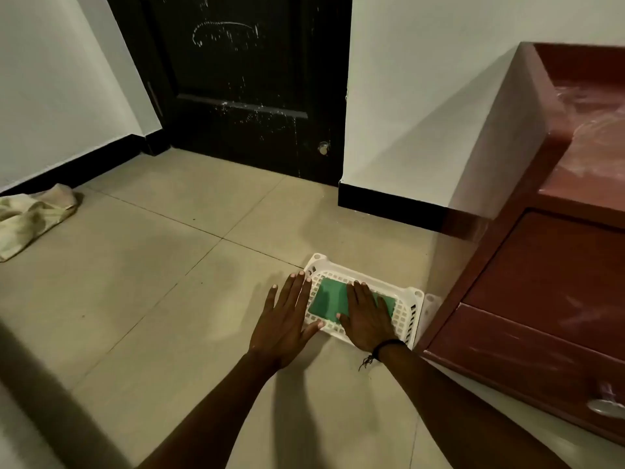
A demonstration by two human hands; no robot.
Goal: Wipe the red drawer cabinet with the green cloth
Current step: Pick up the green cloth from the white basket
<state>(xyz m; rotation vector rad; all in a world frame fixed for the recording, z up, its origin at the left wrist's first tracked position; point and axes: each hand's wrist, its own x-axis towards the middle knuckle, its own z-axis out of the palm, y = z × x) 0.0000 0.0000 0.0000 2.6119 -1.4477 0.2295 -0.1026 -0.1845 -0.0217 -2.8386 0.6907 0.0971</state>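
Observation:
A folded green cloth [329,299] lies flat inside a white plastic basket [411,301] on the tiled floor, just left of the red drawer cabinet [548,265]. My right hand [367,314] is spread flat over the right part of the cloth, fingers apart, holding nothing. My left hand [287,316] hovers open at the basket's left edge, its fingertips over the rim. The cabinet fills the right side, with a dusty top and two drawer fronts facing me.
A black door [247,82] stands shut in the far wall, with a black skirting along the white walls. A crumpled beige cloth [30,218] lies on the floor at the left. A metal drawer handle [605,406] sticks out low on the cabinet.

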